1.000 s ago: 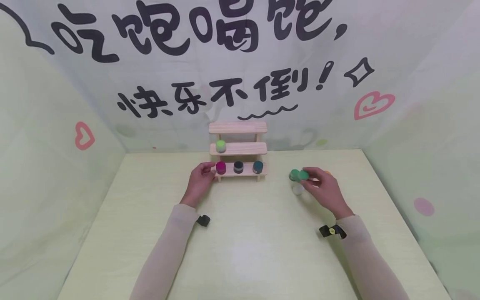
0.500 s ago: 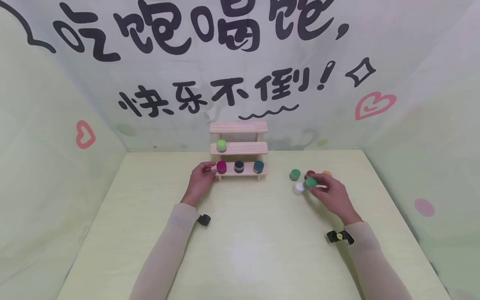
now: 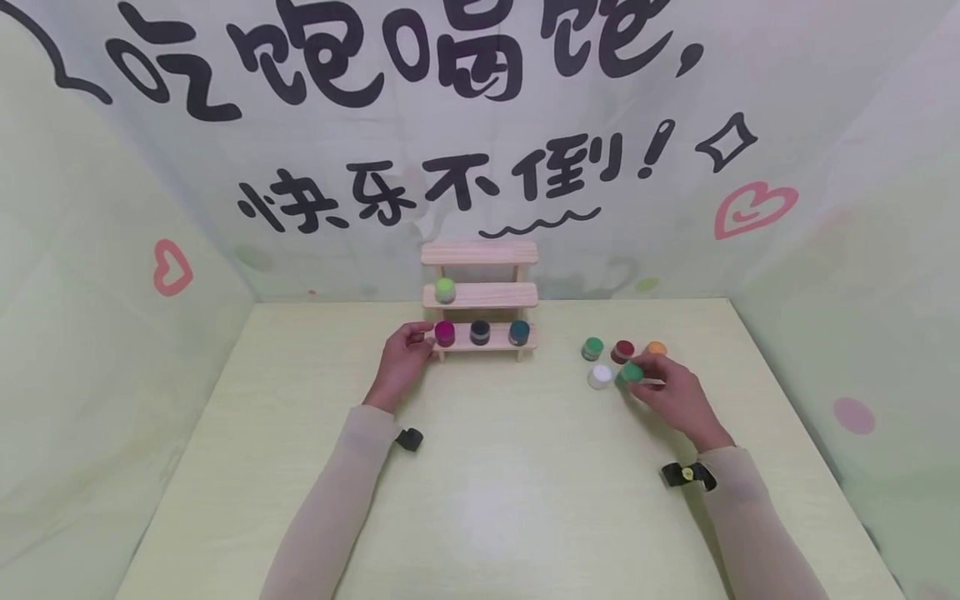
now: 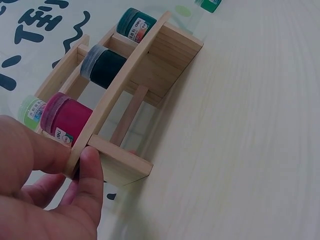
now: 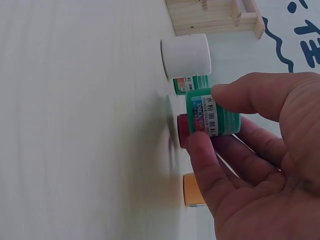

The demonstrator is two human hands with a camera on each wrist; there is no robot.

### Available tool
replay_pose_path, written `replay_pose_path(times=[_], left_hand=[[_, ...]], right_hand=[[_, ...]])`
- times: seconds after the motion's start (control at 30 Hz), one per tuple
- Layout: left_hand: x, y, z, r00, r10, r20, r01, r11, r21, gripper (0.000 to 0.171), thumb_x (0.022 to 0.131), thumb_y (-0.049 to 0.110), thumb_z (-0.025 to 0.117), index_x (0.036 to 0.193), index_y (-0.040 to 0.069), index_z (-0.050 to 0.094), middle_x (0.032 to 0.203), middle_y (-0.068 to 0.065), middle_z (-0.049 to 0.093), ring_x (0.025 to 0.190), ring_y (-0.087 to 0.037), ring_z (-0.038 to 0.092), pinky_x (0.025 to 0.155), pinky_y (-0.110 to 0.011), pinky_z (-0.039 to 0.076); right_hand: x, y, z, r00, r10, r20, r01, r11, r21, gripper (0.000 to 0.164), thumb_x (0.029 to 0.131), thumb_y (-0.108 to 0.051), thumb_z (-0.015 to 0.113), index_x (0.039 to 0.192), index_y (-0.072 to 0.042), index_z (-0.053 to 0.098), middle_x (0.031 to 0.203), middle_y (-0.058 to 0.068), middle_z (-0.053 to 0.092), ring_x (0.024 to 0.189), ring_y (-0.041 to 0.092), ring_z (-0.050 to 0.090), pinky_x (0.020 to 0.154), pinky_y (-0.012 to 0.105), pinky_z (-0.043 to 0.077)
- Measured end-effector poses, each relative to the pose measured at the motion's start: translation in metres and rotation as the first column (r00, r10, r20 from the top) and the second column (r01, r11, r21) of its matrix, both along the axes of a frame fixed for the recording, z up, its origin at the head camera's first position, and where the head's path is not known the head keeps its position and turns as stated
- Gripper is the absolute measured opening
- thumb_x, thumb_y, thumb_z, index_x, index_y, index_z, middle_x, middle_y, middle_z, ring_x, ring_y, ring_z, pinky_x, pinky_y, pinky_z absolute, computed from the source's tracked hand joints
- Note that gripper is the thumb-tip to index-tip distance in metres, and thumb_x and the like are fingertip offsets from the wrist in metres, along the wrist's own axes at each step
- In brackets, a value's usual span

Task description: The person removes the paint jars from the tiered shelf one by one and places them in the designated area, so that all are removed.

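My right hand (image 3: 678,400) pinches a green paint jar (image 5: 207,114) between thumb and fingers, close over the table at the right. The jar's printed label faces the right wrist camera. Around it stand a white paint jar (image 3: 600,377), a second green jar (image 3: 592,348), a dark red jar (image 3: 622,351) and an orange jar (image 3: 657,349), partly behind my fingers. With thumb and fingers, my left hand (image 3: 399,367) grips the left end of a three-step wooden stand (image 4: 112,95). A magenta jar (image 4: 70,117) sits right beside that thumb on the lowest step.
On the lowest step, a black jar (image 3: 480,332) and a dark teal jar (image 3: 519,333) follow the magenta one. A light green jar (image 3: 445,290) sits at the middle step's left end. Behind the stand hangs a printed cloth (image 3: 390,133), with cloth sides left and right.
My right hand has carried the green jar rightward and nearer to me, down beside the white jar, uncovering the dark red jar. The left hand keeps its grip on the stand.
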State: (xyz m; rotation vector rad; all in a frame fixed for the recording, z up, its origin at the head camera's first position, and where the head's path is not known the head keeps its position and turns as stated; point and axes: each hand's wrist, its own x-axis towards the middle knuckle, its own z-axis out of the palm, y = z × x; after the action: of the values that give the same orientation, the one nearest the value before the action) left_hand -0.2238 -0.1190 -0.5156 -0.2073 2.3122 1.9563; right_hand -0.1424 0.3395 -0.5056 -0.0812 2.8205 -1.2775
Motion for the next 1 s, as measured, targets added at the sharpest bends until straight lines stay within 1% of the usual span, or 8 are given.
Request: replay_pose_path(times=[0.17, 0.4, 0.5, 0.6, 0.67, 0.77, 0.87, 1.0], left_hand=[[0.0, 0.0, 0.001, 1.0, 0.0, 0.02, 0.0, 1.0, -0.007, 0.032, 0.098, 0.012, 0.063, 0.129, 0.011, 0.062, 0.125, -0.012, 0.057, 0.113, -0.024, 0.062, 0.092, -0.028, 0.06], [0.001, 0.0, 0.002, 1.0, -0.001, 0.017, 0.001, 1.0, -0.009, 0.032, 0.098, 0.012, 0.063, 0.13, 0.011, 0.062, 0.125, -0.012, 0.058, 0.112, -0.024, 0.062, 0.092, -0.028, 0.06], [0.001, 0.0, 0.002, 1.0, -0.002, 0.012, 0.002, 1.0, -0.011, 0.032, 0.098, 0.012, 0.063, 0.13, 0.011, 0.062, 0.124, -0.012, 0.058, 0.112, -0.025, 0.062, 0.093, -0.028, 0.06], [0.0, 0.0, 0.002, 1.0, -0.005, 0.015, 0.005, 1.0, -0.003, 0.031, 0.098, 0.012, 0.063, 0.129, 0.011, 0.062, 0.124, -0.012, 0.058, 0.113, -0.024, 0.061, 0.093, -0.029, 0.06], [0.0, 0.0, 0.001, 1.0, -0.007, 0.016, 0.006, 1.0, 0.006, 0.031, 0.098, 0.012, 0.063, 0.129, 0.011, 0.062, 0.124, -0.013, 0.057, 0.112, -0.024, 0.061, 0.093, -0.03, 0.06], [0.0, 0.0, 0.001, 1.0, -0.007, 0.014, 0.007, 1.0, 0.025, 0.031, 0.098, 0.01, 0.062, 0.13, 0.01, 0.061, 0.123, -0.013, 0.057, 0.11, -0.024, 0.062, 0.093, -0.03, 0.061], [0.0, 0.0, 0.002, 1.0, -0.008, 0.011, 0.007, 0.999, 0.037, 0.031, 0.099, 0.009, 0.062, 0.13, 0.009, 0.061, 0.123, -0.014, 0.057, 0.109, -0.023, 0.063, 0.093, -0.03, 0.061], [0.001, 0.0, 0.002, 1.0, -0.01, 0.014, 0.009, 0.999, 0.039, 0.031, 0.099, 0.009, 0.062, 0.13, 0.009, 0.061, 0.123, -0.014, 0.057, 0.109, -0.023, 0.063, 0.093, -0.03, 0.061]], right_hand=[[-0.002, 0.004, -0.004, 0.998, -0.011, 0.059, 0.01, 1.0, 0.014, 0.042, 0.095, -0.021, 0.071, 0.134, -0.01, 0.057, 0.132, 0.017, 0.063, 0.117, 0.04, 0.065, 0.082, 0.032, 0.064], [-0.003, 0.004, -0.005, 0.997, -0.016, 0.08, 0.014, 1.0, 0.02, 0.044, 0.096, -0.024, 0.071, 0.135, -0.01, 0.057, 0.135, 0.015, 0.062, 0.122, 0.04, 0.061, 0.088, 0.037, 0.063], [-0.003, 0.003, -0.004, 0.997, -0.016, 0.081, 0.015, 1.0, 0.023, 0.044, 0.096, -0.025, 0.071, 0.136, -0.011, 0.057, 0.136, 0.014, 0.062, 0.123, 0.04, 0.06, 0.091, 0.042, 0.062], [-0.003, 0.005, 0.0, 0.996, -0.018, 0.085, 0.016, 1.0, 0.023, 0.044, 0.096, -0.025, 0.071, 0.136, -0.011, 0.058, 0.136, 0.014, 0.061, 0.124, 0.04, 0.06, 0.09, 0.043, 0.062], [-0.003, 0.005, 0.003, 0.996, -0.026, 0.089, 0.025, 0.999, 0.02, 0.044, 0.096, -0.027, 0.07, 0.135, -0.011, 0.058, 0.136, 0.014, 0.061, 0.122, 0.039, 0.061, 0.088, 0.039, 0.062], [-0.002, 0.007, 0.006, 0.996, -0.035, 0.077, 0.036, 0.999, -0.008, 0.045, 0.096, -0.03, 0.07, 0.135, -0.011, 0.059, 0.136, 0.014, 0.061, 0.119, 0.037, 0.064, 0.086, 0.026, 0.059], [-0.003, 0.009, 0.009, 0.998, -0.04, 0.045, 0.042, 0.999, -0.025, 0.048, 0.096, -0.034, 0.07, 0.136, -0.01, 0.059, 0.136, 0.015, 0.062, 0.114, 0.031, 0.067, 0.083, 0.014, 0.055], [-0.004, 0.007, 0.014, 0.999, -0.048, -0.008, 0.048, 0.998, -0.037, 0.049, 0.096, -0.034, 0.071, 0.136, -0.011, 0.059, 0.134, 0.016, 0.064, 0.114, 0.026, 0.066, 0.083, 0.006, 0.053]])
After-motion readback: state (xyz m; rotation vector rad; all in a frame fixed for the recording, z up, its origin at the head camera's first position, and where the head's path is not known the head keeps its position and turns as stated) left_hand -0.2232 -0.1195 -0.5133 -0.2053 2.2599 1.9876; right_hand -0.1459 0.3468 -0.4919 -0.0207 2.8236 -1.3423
